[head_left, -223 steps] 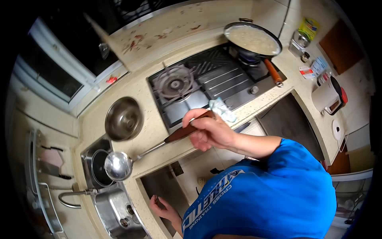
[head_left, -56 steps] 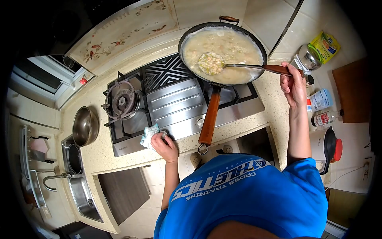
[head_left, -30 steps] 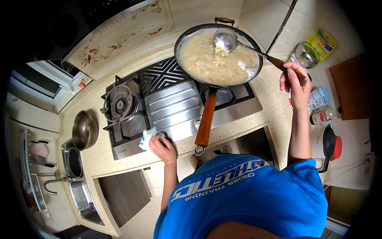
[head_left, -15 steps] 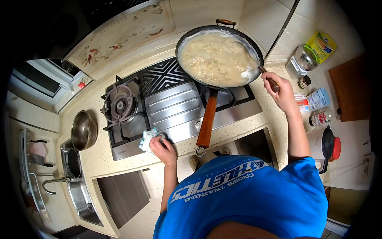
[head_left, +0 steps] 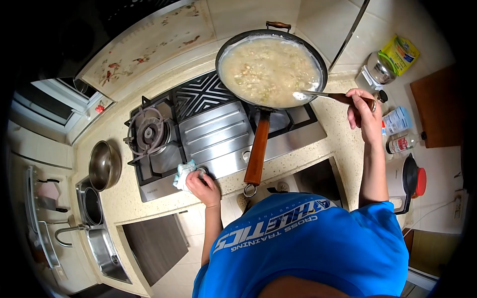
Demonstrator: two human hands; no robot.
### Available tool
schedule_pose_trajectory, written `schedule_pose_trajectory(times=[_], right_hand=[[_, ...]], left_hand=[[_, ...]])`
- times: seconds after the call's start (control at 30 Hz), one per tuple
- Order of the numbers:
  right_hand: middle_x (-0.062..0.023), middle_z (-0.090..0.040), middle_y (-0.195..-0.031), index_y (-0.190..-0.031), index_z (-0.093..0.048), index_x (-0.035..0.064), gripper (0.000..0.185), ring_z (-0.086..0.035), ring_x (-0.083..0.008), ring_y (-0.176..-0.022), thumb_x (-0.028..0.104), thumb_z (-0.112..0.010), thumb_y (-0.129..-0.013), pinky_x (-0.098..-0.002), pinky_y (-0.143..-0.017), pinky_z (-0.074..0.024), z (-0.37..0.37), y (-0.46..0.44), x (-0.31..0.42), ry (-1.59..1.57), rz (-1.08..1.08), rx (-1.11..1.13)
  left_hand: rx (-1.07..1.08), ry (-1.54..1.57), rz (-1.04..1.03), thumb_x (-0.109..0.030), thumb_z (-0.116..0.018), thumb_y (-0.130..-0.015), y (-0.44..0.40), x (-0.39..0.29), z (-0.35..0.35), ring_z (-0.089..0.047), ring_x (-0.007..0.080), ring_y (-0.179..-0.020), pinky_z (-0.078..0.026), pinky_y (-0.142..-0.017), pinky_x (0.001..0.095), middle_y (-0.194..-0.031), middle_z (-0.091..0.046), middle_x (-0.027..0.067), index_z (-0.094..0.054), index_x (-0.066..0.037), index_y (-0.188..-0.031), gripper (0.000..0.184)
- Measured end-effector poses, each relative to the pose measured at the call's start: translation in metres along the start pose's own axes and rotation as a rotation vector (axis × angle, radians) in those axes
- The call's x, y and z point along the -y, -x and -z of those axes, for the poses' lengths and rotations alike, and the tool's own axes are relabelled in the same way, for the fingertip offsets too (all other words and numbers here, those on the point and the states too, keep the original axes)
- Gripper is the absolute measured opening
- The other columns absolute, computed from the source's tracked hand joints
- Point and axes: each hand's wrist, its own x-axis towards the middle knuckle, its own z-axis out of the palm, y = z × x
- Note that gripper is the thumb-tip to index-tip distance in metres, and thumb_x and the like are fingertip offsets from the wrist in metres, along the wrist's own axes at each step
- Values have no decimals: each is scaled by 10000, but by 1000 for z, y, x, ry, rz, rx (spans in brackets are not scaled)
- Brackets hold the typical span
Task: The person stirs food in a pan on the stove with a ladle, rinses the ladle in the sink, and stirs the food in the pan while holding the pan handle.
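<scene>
Hand, R (head_left: pixel 365 116): clamped on ladle (head_left: pixel 345 98), its far end sunk in pale soup (head_left: pixel 266 69), wok's (head_left: pixel 265 108) R side, on hob (head_left: pixel 216 130). Hand, L (head_left: pixel 204 190): fingers curled on cloth (head_left: pixel 184 175), can't tell if gripping. Wok handle (head_left: pixel 257 149) juts btwn hands. Bottle (head_left: pixel 400 145) nr R forearm.

Your left hand (head_left: pixel 202 187) has open room above the ribbed stainless-steel panel (head_left: pixel 216 130) mid-stove, but the long brown wooden pan handle (head_left: pixel 257 151), jutting past the front edge of the black-and-steel gas stove (head_left: pixel 298 139), blocks a level pass rightward. By the stove's right edge, the brown-handled metal ladle (head_left: pixel 338 96) bridges pan rim to your right hand (head_left: pixel 364 111); the white, black-lidded appliance (head_left: pixel 396 174) obstructs the right end of the speckled cream countertop (head_left: pixel 340 139).
</scene>
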Motion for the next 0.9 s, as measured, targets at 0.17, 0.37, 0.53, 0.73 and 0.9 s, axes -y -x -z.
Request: schedule_pose_trajectory(times=[0.17, 0.37, 0.53, 0.73, 0.9], right_hand=[[-8, -443, -510, -966, -559, 27, 282, -328, -52, -354, 291, -476, -916, -191, -339, -219, -1, -5, -11, -194, -73, -109], [-14, -445, -535, -995, -545, 15, 271, -321, -56, -368, 265, -472, -918, -184, -342, -226, 5, -6, -11, -356, -93, -79], [-22, -457, -532, -984, -550, 13, 257, -325, -59, -372, 249, -472, -919, -184, -347, -230, 3, -2, -5, -428, -78, -86], [-19, -441, -530, -980, -550, 7, 255, -319, -58, -375, 242, -466, -927, -185, -348, -230, 4, 3, 1, -416, -20, -62], [-17, -438, -531, -978, -550, 1, 257, -321, -58, -375, 239, -466, -928, -185, -347, -231, 4, 5, 2, -427, -10, -68]], left_hand=[[7, -4, 4, -18, -541, -794, 0, 0, 0, -460, 357, -962, -360, -860, 442, -1006, -494, 196, -520, 12, -981, 190], [16, -14, 5, -25, -539, -797, 1, 3, 0, -457, 357, -969, -354, -870, 444, -1016, -493, 197, -520, 9, -985, 192], [17, -13, 13, -31, -539, -800, 1, 1, 0, -457, 356, -972, -354, -872, 444, -1021, -492, 196, -520, 10, -988, 193], [14, -4, 12, -36, -538, -805, 1, 2, 0, -461, 356, -969, -358, -871, 442, -1014, -491, 195, -522, 14, -989, 191], [13, -8, 3, -39, -540, -808, 1, 3, -1, -463, 354, -967, -360, -868, 440, -1011, -492, 196, -521, 14, -983, 184]])
